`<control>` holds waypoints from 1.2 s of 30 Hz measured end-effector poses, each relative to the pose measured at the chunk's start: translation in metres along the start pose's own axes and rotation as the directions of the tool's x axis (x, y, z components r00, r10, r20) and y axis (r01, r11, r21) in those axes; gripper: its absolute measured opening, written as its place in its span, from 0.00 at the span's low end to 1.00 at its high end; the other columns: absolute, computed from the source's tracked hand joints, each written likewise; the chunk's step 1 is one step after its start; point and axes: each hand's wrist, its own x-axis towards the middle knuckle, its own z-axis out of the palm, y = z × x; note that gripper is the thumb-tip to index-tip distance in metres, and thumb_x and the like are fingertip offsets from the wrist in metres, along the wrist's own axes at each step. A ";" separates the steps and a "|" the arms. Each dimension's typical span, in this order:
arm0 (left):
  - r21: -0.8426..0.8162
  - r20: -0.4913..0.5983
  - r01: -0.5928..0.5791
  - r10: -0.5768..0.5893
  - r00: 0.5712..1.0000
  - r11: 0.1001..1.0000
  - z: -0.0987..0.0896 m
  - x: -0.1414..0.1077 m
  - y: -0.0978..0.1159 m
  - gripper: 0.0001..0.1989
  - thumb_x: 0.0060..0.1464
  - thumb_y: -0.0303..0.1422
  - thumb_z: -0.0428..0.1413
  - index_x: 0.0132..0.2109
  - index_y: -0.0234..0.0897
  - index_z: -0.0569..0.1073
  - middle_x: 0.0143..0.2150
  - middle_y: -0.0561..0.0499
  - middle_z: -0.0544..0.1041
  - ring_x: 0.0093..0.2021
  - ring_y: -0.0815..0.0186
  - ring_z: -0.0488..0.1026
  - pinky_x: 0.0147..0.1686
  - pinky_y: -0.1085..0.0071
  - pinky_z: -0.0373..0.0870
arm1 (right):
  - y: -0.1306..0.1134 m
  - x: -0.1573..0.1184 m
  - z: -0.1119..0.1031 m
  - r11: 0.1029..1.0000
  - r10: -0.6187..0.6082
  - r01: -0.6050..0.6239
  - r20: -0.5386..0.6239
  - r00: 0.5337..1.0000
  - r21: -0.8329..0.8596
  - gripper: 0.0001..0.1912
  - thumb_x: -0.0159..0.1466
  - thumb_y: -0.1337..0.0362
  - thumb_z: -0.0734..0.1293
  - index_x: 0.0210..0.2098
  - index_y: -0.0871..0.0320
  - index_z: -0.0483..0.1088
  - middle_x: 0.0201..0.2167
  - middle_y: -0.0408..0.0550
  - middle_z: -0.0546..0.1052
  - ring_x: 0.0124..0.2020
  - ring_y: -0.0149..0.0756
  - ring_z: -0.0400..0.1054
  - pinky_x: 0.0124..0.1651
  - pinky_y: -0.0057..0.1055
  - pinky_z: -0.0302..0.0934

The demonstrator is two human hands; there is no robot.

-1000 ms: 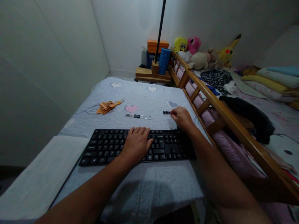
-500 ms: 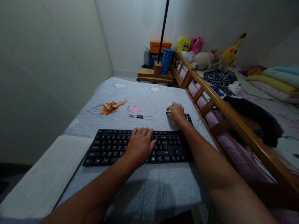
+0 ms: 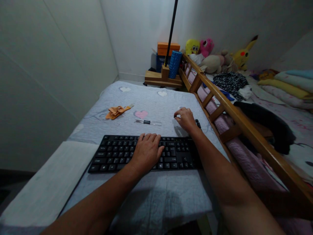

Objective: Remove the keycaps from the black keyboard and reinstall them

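Note:
A black keyboard (image 3: 110,156) lies across the cloth in front of me. My left hand (image 3: 146,151) rests flat on its middle keys, fingers stretched out and holding nothing else. Beyond the keyboard's right end, my right hand (image 3: 184,118) is raised a little over the cloth, thumb and fingers pinched on a small black keycap (image 3: 175,115). Other loose black keycaps (image 3: 198,124) lie beside the right wrist, partly hidden by it. A wire keycap puller (image 3: 147,122) with a black grip sits beyond the keyboard, left of that hand.
An orange cloth (image 3: 114,112) and a brush (image 3: 129,107) lie at the back left. A white sheet (image 3: 51,182) covers the left front. A wooden bed rail (image 3: 227,102) runs along the right side, with plush toys behind it. A black pole (image 3: 171,32) stands at the back.
My right hand has closed its fingers into a pinch on a keycap and shifted slightly, uncovering less of the loose keycaps. The left hand stays on the keyboard.

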 end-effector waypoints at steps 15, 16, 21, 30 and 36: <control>0.037 0.031 -0.010 0.009 0.999 0.999 -0.003 0.001 0.000 0.19 0.65 0.39 0.50 0.58 0.34 0.69 0.58 0.41 0.74 0.58 0.52 0.69 0.61 0.53 0.58 | -0.020 -0.100 -0.036 0.925 0.032 -0.061 0.085 0.996 0.374 0.06 0.60 0.72 0.68 0.36 0.58 0.76 0.36 0.48 0.79 0.39 0.38 0.72 0.46 0.34 0.63; 0.039 0.028 -0.012 0.011 1.000 0.999 -0.003 0.001 0.000 0.19 0.65 0.39 0.49 0.58 0.34 0.69 0.58 0.40 0.74 0.58 0.52 0.69 0.61 0.53 0.58 | -0.020 -0.101 -0.032 0.920 0.034 -0.069 0.097 0.995 0.385 0.06 0.60 0.72 0.68 0.35 0.58 0.76 0.36 0.48 0.79 0.39 0.38 0.72 0.46 0.34 0.63; 0.009 0.017 -0.022 0.021 1.000 1.000 -0.003 0.000 -0.003 0.19 0.66 0.37 0.49 0.59 0.34 0.67 0.58 0.41 0.74 0.58 0.53 0.69 0.61 0.52 0.59 | -0.018 -0.104 -0.021 0.902 0.050 -0.094 0.115 0.992 0.422 0.08 0.60 0.74 0.67 0.36 0.58 0.76 0.36 0.48 0.78 0.40 0.37 0.71 0.47 0.34 0.63; 0.012 -0.002 -0.031 0.031 1.000 0.999 -0.002 0.003 -0.013 0.17 0.65 0.32 0.49 0.57 0.31 0.70 0.59 0.39 0.73 0.58 0.54 0.70 0.57 0.58 0.64 | -0.017 -0.105 -0.016 0.901 0.022 -0.070 0.117 0.993 0.429 0.07 0.60 0.75 0.67 0.34 0.57 0.75 0.34 0.46 0.76 0.39 0.36 0.69 0.47 0.35 0.61; -0.006 0.027 -0.034 0.034 0.999 0.999 -0.004 0.005 -0.013 0.13 0.64 0.31 0.49 0.53 0.33 0.71 0.51 0.42 0.77 0.53 0.55 0.72 0.55 0.58 0.66 | -0.018 -0.105 -0.014 0.909 0.024 -0.066 0.107 0.994 0.412 0.07 0.60 0.75 0.68 0.32 0.57 0.74 0.34 0.46 0.74 0.40 0.37 0.67 0.48 0.35 0.60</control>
